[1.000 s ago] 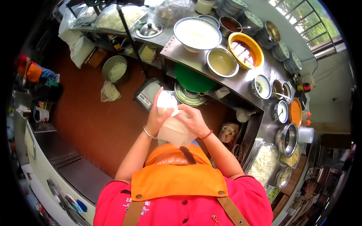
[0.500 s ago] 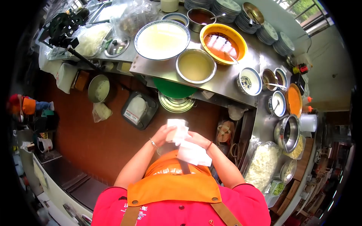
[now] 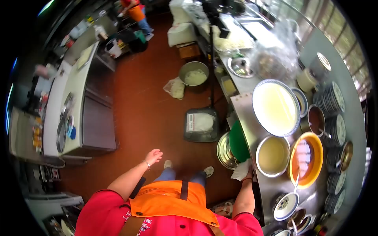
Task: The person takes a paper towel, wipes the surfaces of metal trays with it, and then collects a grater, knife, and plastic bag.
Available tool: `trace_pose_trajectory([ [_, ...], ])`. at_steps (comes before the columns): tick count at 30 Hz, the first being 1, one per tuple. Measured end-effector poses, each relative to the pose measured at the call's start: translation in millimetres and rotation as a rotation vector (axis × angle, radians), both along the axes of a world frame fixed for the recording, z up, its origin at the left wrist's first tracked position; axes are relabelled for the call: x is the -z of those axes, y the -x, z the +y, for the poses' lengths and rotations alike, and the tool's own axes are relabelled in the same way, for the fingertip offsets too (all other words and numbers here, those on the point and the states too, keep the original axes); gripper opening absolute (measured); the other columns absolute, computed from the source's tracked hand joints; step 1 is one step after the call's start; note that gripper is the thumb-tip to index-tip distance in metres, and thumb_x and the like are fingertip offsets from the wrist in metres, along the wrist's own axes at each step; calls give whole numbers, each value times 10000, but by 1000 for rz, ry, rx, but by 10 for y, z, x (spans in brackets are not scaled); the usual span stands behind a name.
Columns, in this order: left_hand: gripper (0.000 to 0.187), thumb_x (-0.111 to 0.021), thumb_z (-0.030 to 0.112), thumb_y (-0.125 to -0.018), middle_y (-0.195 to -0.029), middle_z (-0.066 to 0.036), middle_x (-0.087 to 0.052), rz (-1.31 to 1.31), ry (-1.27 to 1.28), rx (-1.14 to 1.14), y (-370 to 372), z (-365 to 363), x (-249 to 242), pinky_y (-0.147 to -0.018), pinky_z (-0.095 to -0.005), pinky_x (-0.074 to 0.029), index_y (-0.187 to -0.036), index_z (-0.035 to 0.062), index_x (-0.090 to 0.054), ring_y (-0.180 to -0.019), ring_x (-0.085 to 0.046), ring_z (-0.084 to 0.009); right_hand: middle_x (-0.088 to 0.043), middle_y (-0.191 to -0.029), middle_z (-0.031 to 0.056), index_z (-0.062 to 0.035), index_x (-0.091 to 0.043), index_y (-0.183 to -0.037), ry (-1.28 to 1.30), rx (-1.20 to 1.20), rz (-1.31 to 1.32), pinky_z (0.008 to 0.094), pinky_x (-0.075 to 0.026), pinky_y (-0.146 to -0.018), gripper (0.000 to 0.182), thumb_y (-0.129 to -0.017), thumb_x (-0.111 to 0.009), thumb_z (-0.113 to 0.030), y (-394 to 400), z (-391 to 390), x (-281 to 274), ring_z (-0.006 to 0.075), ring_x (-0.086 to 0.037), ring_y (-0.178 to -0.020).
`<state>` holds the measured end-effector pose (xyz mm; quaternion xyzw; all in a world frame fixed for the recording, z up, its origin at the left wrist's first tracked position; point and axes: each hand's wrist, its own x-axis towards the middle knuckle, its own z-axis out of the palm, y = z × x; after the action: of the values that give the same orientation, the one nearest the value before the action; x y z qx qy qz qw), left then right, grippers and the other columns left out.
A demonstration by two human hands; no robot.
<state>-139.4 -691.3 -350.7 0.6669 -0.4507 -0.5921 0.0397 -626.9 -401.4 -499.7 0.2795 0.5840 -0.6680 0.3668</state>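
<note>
My left hand (image 3: 154, 156) is over the red-brown floor, in front of my orange apron (image 3: 173, 196), fingers loosely curled; whether they press together is too small to tell. At the steel counter's edge, on the right, my right hand (image 3: 249, 173) holds a crumpled white paper or cloth (image 3: 241, 170). That hand is low beside the counter, just below a green lid or basin (image 3: 238, 143) and a stack of metal lids (image 3: 226, 151).
Bowls of liquid, including a yellow basin (image 3: 319, 157), stand on the steel counter (image 3: 246, 114). A black bin-like container (image 3: 201, 135) and a metal pot (image 3: 193, 83) are on the floor. Another person (image 3: 136, 13) stands at the upper left.
The view has turned to the left. My hands, which were together at the white paper in front of my apron, are now apart; the white paper has gone right with my right hand.
</note>
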Motion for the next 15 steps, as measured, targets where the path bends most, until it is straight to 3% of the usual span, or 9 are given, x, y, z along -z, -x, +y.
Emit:
trace_pose_trajectory([
  [2, 649, -695, 373, -923, -1311, -133, -618, -59, -5, -146, -573, 192, -33, -914, -328, -539, -1422, 26, -467, -1102, -653, -208, -658, -1169, 149, -5, -512, -1361, -35, -107, -1, 449, -562, -833, 552, -900, -713, -231, 64, -13, 51, 304, -672, -996],
  [7, 849, -693, 534, -879, -1429, -155, -542, -176, 78, -117, -1281, 768, 199, -1038, -373, -472, -1483, 19, -391, -1234, -589, -279, -661, -1148, 136, -18, -488, -1374, -149, -416, 49, 443, -568, -803, 565, -891, -715, -203, -573, -676, -237, 293, -676, -962],
  [9, 917, -689, 576, -866, -1488, -169, -482, -42, 36, -231, -1278, 908, 40, -1113, -372, -401, -1513, 19, -353, -1337, -503, -308, -662, -1139, 131, -23, -479, -1380, -193, -577, 72, 440, -570, -791, 571, -888, -716, -191, -1295, -1046, -712, 289, -677, -948],
  [11, 977, -684, 604, -862, -1517, -180, -441, 92, 49, -246, -1421, 1004, 278, -1137, -429, -373, -1549, 37, -282, -1388, -442, -307, -656, -1058, 94, 20, -591, -1190, 47, -982, 222, 377, -560, -775, 389, -895, -700, -209, -1715, -1248, -217, 222, -635, -926],
  [13, 1053, -686, 628, -851, -1539, -205, -396, 353, -23, -318, -1546, 1035, -197, -1159, -508, -322, -1579, 55, -185, -1447, -351, -316, -657, -995, 52, -8, -598, -1158, 74, -1154, 262, 361, -562, -730, 321, -861, -700, -72, -2552, -1680, -560, 213, -656, -813],
  [14, 1121, -707, 636, -830, -1615, -186, -250, 501, -76, -342, -1709, 1037, -287, -1155, -593, -280, -1598, 101, -91, -1497, -235, -321, -664, -1017, 57, -1, -614, -1152, 182, -1263, 284, 351, -560, -752, 294, -868, -681, -45, -3019, -1820, -727, 202, -659, -852],
  [15, 1129, -715, 629, -828, -1630, -174, -195, 587, -93, -386, -1866, 1027, -462, -1154, -600, -276, -1600, 115, -72, -1503, -212, -321, -671, -1039, 63, 6, -631, -1145, 301, -1379, 307, 340, -558, -774, 272, -876, -663, -17, -3512, -2046, -886, 191, -662, -891],
])
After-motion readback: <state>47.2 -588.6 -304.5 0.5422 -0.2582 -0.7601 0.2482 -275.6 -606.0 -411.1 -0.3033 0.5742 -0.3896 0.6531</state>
